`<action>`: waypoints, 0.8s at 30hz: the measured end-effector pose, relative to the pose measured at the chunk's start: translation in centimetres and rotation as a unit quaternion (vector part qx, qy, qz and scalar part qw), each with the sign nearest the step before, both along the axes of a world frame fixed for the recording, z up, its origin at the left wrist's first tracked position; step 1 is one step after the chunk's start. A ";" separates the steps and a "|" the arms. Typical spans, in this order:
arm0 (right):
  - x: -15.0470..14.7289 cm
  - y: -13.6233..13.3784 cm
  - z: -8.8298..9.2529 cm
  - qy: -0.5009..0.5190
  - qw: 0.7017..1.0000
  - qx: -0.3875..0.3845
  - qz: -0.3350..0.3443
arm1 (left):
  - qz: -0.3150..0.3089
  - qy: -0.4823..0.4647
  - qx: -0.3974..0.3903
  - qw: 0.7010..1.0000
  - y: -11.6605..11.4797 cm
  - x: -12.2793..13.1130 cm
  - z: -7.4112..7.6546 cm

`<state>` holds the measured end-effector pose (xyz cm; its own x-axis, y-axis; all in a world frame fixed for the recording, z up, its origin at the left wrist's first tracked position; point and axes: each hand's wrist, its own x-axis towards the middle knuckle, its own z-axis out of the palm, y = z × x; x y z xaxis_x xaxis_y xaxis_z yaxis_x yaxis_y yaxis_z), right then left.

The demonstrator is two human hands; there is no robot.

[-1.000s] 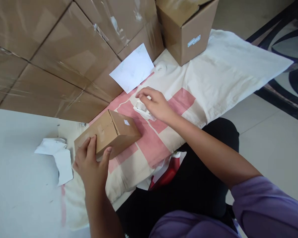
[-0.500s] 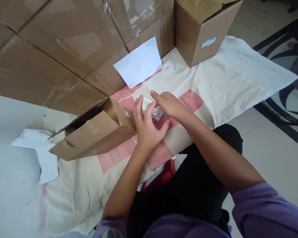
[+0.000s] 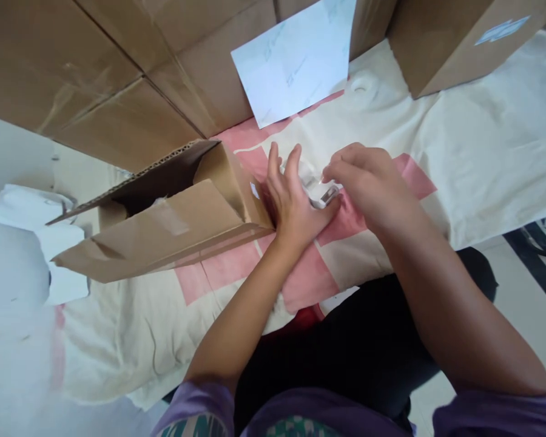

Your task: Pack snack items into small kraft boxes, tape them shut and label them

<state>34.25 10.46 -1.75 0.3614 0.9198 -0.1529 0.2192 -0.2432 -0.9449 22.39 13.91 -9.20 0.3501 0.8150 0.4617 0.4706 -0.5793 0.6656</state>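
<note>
Centrally in the frame, the right hand [image 3: 368, 188] pinches a small white piece [image 3: 322, 194] with curled fingers, over the pink-and-cream cloth [image 3: 391, 133]. The left hand [image 3: 291, 209] lies just beside it, fingers stretched straight and close together, thumb under the piece. An open cardboard box [image 3: 164, 224] lies at centre left, touching the left hand.

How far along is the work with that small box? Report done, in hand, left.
Done: the small cardboard box lies on its side on the cloth, its flaps open. In hand: the right hand pinches a small white item, with the left hand flat against it. Left: the item is outside the box, and the box is unsealed.
</note>
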 end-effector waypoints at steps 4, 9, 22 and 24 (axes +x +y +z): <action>-0.4 -0.6 0.1 -0.068 0.998 -0.014 0.011 | 0.019 -0.037 0.003 0.999 0.2 0.1 -0.2; 0.1 -0.9 0.2 -0.096 0.994 0.009 0.042 | 0.037 -0.069 0.019 0.997 0.4 0.0 -0.5; -0.6 -1.6 0.0 0.012 0.997 -0.063 0.034 | 0.084 -0.055 0.016 0.995 0.5 -0.7 0.1; -0.6 -1.4 -0.7 0.045 0.997 -0.060 0.023 | 0.085 -0.049 0.014 0.995 0.4 -0.8 0.2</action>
<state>33.67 9.08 -2.45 0.2990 0.9083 -0.2927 0.1478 -0.3471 -0.9261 21.60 14.34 -8.98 0.1600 0.8452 0.5099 0.4963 -0.5154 0.6986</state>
